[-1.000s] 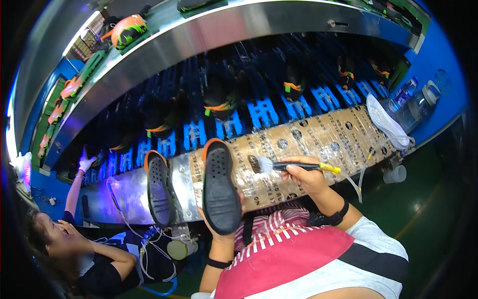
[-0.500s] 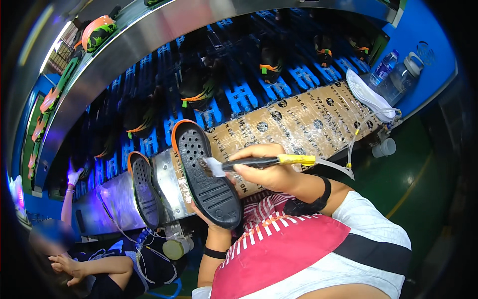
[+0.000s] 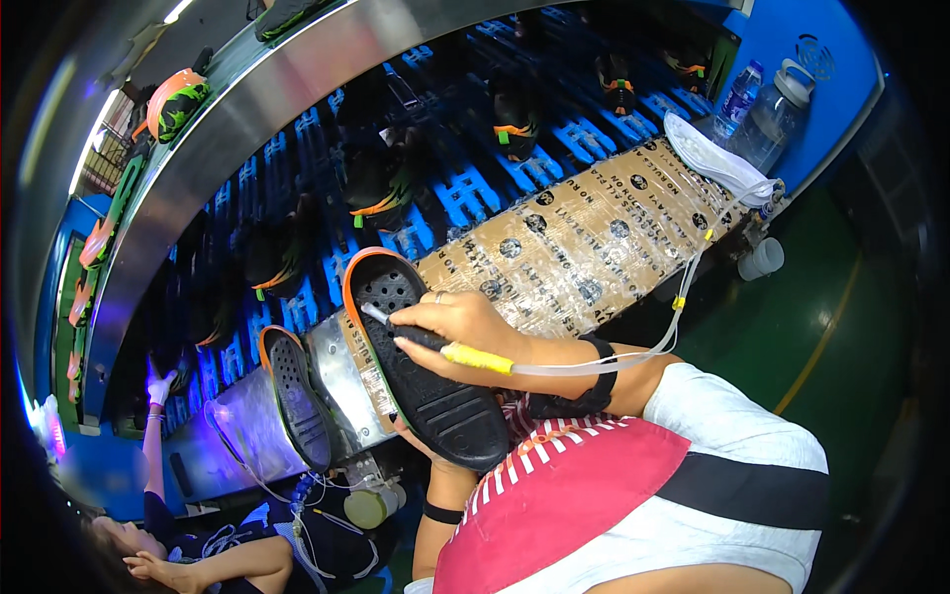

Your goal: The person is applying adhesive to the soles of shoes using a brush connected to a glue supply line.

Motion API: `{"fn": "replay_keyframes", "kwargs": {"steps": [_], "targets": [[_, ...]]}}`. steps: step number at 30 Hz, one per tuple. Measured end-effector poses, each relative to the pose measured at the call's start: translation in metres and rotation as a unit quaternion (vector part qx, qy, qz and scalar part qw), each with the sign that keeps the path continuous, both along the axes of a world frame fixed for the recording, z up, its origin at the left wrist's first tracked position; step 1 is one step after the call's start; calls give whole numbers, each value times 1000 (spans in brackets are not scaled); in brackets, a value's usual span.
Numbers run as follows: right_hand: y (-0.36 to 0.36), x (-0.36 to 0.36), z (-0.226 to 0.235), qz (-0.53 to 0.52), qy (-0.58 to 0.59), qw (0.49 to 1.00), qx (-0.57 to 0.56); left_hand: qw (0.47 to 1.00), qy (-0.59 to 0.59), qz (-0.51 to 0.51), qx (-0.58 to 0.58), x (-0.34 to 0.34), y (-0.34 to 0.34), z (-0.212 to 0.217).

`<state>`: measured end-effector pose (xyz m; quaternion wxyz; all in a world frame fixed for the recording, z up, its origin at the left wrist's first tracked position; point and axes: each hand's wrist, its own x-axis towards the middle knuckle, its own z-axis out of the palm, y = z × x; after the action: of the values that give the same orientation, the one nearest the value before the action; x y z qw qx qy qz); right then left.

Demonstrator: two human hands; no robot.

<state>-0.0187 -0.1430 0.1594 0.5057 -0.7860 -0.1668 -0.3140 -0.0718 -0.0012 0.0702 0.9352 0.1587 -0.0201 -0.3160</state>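
Observation:
A black shoe sole [image 3: 450,411] with an orange rim and a pattern of holes at its far end is tilted in front of me. My left hand [image 3: 424,444] grips it from below near the heel end, with most fingers hidden behind it. Over the sole, my right hand [image 3: 470,327] is closed round a brush [image 3: 421,337] with a dark handle and yellow end, fed by a clear tube. The brush's pale tip touches or nearly touches the inner side of the sole's left wall.
Another orange-rimmed sole [image 3: 295,396] leans on the metal ledge at left. A cardboard-covered ledge [image 3: 564,247] borders a conveyor carrying shoe uppers on blue racks [image 3: 460,196]. At far right stand a water bottle [image 3: 737,102] and clear jug [image 3: 777,119]. A co-worker's gloved hand [image 3: 160,386] reaches toward the conveyor.
My right hand has moved left over the sole, taking the brush tip from the middle toward the left wall. The handle now slants more. My left hand keeps hold of the sole.

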Motion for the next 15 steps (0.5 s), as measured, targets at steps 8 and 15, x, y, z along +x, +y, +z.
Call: {"fn": "replay_keyframes", "kwargs": {"steps": [8, 15], "targets": [[-16, -3, 12, 0, 10, 996, 83, 998, 6, 26, 57, 3, 4, -4], [-20, -9, 4, 30, 34, 997, 55, 999, 3, 47, 27, 6, 0, -2]]}}
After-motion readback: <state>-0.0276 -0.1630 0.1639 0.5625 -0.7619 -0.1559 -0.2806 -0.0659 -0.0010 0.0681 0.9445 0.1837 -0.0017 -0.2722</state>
